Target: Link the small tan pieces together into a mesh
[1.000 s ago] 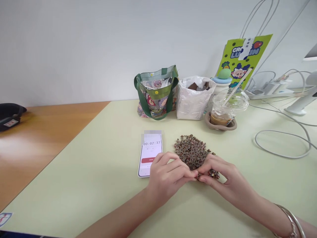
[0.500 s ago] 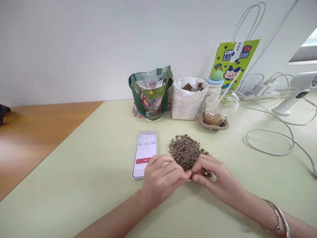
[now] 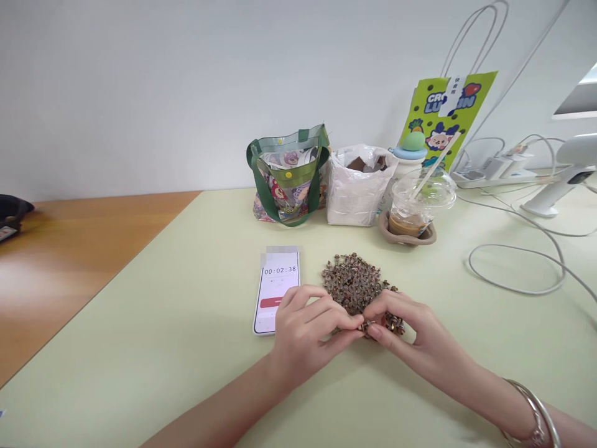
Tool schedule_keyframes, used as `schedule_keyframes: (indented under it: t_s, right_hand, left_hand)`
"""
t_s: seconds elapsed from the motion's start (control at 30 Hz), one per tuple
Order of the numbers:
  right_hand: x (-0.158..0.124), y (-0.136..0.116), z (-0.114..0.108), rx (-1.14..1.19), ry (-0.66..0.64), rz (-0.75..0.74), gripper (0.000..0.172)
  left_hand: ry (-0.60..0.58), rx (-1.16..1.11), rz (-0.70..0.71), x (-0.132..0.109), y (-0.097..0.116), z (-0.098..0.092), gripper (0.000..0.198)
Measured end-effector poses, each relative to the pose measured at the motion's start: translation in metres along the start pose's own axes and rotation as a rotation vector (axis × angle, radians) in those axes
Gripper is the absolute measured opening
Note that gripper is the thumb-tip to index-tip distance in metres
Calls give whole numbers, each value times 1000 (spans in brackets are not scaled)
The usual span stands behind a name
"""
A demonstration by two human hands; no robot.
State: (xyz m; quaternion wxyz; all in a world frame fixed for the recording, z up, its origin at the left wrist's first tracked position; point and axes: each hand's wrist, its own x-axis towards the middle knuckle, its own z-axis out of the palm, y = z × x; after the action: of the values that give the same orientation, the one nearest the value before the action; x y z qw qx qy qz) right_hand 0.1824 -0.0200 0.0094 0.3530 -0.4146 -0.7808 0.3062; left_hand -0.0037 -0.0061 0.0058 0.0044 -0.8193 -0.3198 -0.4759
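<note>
A heap of small brownish metal screw-like pieces (image 3: 352, 283) lies on the table in front of me; their exact kind is too small to tell. At the heap's near edge, one such metal piece (image 3: 365, 326) shows between my fingertips. My left hand (image 3: 310, 330) is closed in a pinch on the piece's left side. From the right, my right hand (image 3: 415, 326) pinches the same piece with thumb and forefinger, partly covering the heap.
Left of the heap lies a phone (image 3: 278, 286) with a running timer, partly behind my left hand. Farther back stand a green-handled bag (image 3: 289, 180), a white plastic bag (image 3: 352, 196), and an iced-drink cup (image 3: 410, 214) in a cardboard holder. A cable (image 3: 517, 247) loops at right.
My fingertips have parted slightly, and the small metal piece between them shows more clearly. The whole view has shifted a little, with things appearing farther right.
</note>
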Motion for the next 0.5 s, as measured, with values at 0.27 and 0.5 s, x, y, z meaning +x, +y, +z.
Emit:
schedule_keyframes:
  t_s: [0.27,0.5]
  right_hand:
    - [0,1,2,-47,31,-54,16]
    - [-2,6,4,-86,28,-79,19]
  left_hand:
    - [9,7,52,-2,0,2,17]
    - [13,57,96,-4,0,3,17]
